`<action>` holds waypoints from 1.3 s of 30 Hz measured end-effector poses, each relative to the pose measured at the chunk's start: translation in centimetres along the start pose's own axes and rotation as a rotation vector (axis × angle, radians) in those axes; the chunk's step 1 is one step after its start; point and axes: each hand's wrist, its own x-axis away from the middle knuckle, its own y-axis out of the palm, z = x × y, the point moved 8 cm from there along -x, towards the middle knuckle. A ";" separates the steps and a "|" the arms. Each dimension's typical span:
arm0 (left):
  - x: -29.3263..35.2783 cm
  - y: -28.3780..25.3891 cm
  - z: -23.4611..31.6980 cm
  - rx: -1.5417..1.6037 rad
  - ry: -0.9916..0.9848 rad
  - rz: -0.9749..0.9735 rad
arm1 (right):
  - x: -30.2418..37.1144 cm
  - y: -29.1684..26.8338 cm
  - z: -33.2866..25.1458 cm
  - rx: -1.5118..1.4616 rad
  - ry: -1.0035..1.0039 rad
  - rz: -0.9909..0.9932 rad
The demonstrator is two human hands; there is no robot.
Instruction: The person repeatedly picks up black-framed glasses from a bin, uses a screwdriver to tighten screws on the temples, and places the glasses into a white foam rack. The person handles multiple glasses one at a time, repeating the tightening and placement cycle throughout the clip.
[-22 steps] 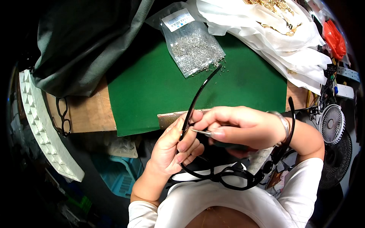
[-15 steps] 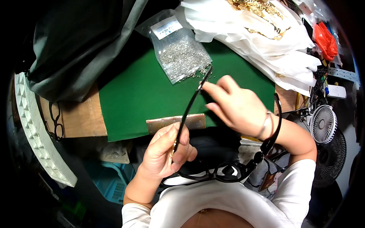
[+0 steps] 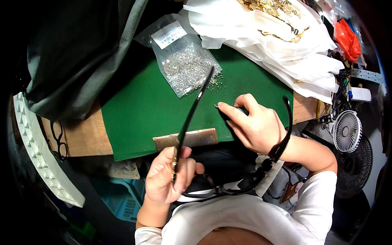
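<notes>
My left hand (image 3: 169, 175) is closed around the hinge end of black eyeglasses (image 3: 192, 110), where gold-coloured metal shows. One temple points up and away over the green mat. The front of the glasses hangs low near my lap, and the other temple passes over my right wrist. My right hand (image 3: 255, 124) rests on the mat, index finger stretched out and thumb apart, the other fingers curled. At its index fingertip lies a tiny silvery metal piece (image 3: 216, 106). Beyond, a clear bag (image 3: 183, 65) holds many small silvery pieces, with several spilled beside it.
A textured strip (image 3: 185, 139) lies at the front edge of the green mat (image 3: 130, 118). White wrapping (image 3: 261, 53) with gold-coloured parts is at the far right. A dark bag (image 3: 77, 53) stands left, other glasses (image 3: 59, 141) near it. Fans (image 3: 346, 131) stand right.
My right hand has left the temple and come down on the mat, its fingertip by a tiny metal piece. My left hand has lowered slightly left, taking the glasses along.
</notes>
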 end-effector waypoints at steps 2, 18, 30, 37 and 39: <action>0.0 -0.5 0.2 -0.014 0.019 0.004 | 0.1 0.3 -0.1 0.052 -0.037 0.026; -1.1 -1.2 -1.4 0.345 -0.071 0.112 | 0.1 0.5 -0.6 0.222 -0.030 0.091; -0.6 -1.7 -2.2 0.493 -0.152 0.100 | 0.8 2.0 -4.8 -1.457 0.526 -0.812; 0.5 -3.5 -2.6 0.446 -0.154 0.235 | 0.3 3.0 -6.1 -1.603 0.447 -0.772; 0.4 -3.3 -2.7 0.445 -0.159 0.243 | 0.3 3.1 -6.0 -1.579 0.443 -0.760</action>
